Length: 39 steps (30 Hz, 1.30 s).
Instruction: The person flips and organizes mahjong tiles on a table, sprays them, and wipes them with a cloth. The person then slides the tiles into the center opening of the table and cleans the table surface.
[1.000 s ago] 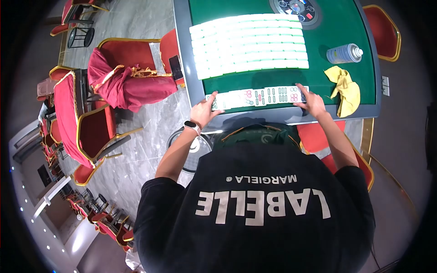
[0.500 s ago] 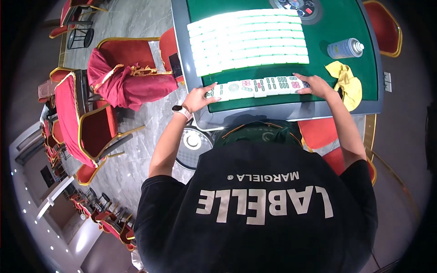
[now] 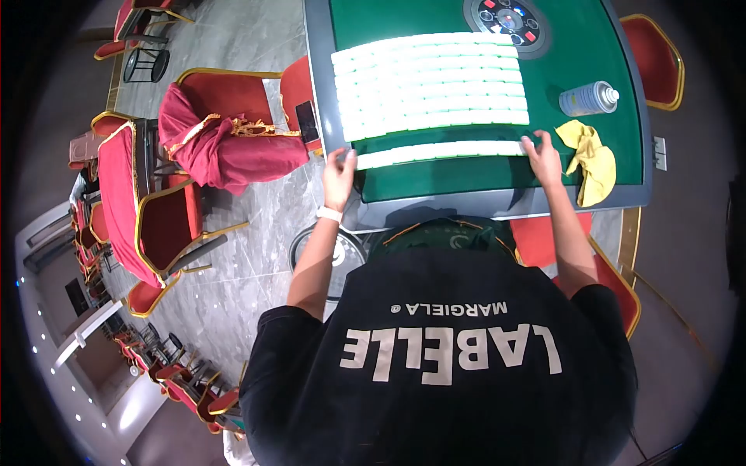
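Along the near side of a green-felt counter, bare forearms reach forward from the short sleeves of a black T-shirt lettered LABELLE, spread wide to bracket a single row of mahjong tiles. The left hand, a white band around its wrist, points away from the body at the row's left end, its fingers loosely curled and apparently released from the tiles. The right hand mirrors it at the opposite end, thumb and forefinger parted rather than clenched; whether the thumb grazes the last tile cannot be told. Just to its right lies a crumpled yellow cloth.

Half a second ago, printed circles and bamboo bars faced the camera and both hands gripped the ends. Now those markings are out of sight and the row shows as a narrow, bright white strip, seemingly unbroken after the turn. Its look now matches the larger tile block beyond it, with bare felt between the two.

Farther off, a spray can points its nozzle end rightward, and a round control console sits past the block, deepest on the felt.
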Available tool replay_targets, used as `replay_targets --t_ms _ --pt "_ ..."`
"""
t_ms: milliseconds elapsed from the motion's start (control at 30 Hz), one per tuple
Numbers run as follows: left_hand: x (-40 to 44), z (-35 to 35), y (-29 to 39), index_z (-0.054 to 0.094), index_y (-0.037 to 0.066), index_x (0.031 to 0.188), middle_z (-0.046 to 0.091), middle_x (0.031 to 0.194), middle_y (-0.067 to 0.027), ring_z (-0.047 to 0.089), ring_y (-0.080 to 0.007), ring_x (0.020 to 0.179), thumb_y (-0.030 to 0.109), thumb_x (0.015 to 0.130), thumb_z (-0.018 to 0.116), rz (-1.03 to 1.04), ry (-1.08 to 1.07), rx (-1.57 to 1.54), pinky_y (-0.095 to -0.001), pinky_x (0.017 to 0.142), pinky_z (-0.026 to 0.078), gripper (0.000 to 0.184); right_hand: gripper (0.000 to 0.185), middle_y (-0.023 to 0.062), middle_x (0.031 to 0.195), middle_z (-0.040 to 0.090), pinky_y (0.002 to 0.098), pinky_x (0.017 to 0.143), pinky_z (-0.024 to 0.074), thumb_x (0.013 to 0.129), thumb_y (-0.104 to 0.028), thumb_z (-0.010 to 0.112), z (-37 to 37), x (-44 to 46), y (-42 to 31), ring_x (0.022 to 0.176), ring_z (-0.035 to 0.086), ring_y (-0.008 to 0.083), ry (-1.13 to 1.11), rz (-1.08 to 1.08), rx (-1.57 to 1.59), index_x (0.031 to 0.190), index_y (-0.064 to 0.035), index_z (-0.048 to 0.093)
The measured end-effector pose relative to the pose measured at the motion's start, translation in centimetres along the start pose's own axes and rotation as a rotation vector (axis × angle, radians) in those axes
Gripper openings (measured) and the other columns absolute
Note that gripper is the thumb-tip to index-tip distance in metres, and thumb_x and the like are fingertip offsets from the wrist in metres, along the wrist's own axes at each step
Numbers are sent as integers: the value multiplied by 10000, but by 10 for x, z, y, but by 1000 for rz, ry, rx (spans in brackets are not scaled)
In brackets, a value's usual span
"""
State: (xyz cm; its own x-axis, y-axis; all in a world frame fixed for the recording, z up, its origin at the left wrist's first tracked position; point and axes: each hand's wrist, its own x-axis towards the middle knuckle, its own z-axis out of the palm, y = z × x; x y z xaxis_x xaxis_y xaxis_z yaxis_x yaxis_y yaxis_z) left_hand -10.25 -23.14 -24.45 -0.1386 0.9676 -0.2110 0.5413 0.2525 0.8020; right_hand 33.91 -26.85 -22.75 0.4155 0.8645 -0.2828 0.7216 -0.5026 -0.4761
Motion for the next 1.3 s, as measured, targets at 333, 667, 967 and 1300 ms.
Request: replay_targets --t_ms 333,667,967,1300 --pt "53 -38 32 501 26 1164 531 1142 -196 489 -351 1075 185 858 548 368 270 389 -415 924 381 348 381 178 1245 443 431 978 313 863 -326 579 -9 61 -17 1142 401 360 491 -395 19 1180 -116 549" --pt "202 59 124 355 195 1370 306 1403 -170 269 -367 1300 470 827 524 435 100 777 -566 1020 236 632 484 179 1372 343 467 994 348 866 -404 530 4 199 -109 1200 368 413 264 -283 -86 1297 -193 470" --pt "213 77 130 596 116 1084 599 915 -74 550 -252 896 403 856 487 645 -202 752 -415 771 370 382 398 216 1239 412 429 850 446 900 -336 505 23 193 -98 992 513 362 68 -420 83 1227 -109 504" --pt "195 84 129 550 143 1184 551 1088 -96 479 -279 1076 517 865 455 498 38 842 -699 906 222 500 416 129 1262 424 504 808 483 872 -471 486 15 175 -139 1096 417 391 79 -467 -305 1263 -329 474"
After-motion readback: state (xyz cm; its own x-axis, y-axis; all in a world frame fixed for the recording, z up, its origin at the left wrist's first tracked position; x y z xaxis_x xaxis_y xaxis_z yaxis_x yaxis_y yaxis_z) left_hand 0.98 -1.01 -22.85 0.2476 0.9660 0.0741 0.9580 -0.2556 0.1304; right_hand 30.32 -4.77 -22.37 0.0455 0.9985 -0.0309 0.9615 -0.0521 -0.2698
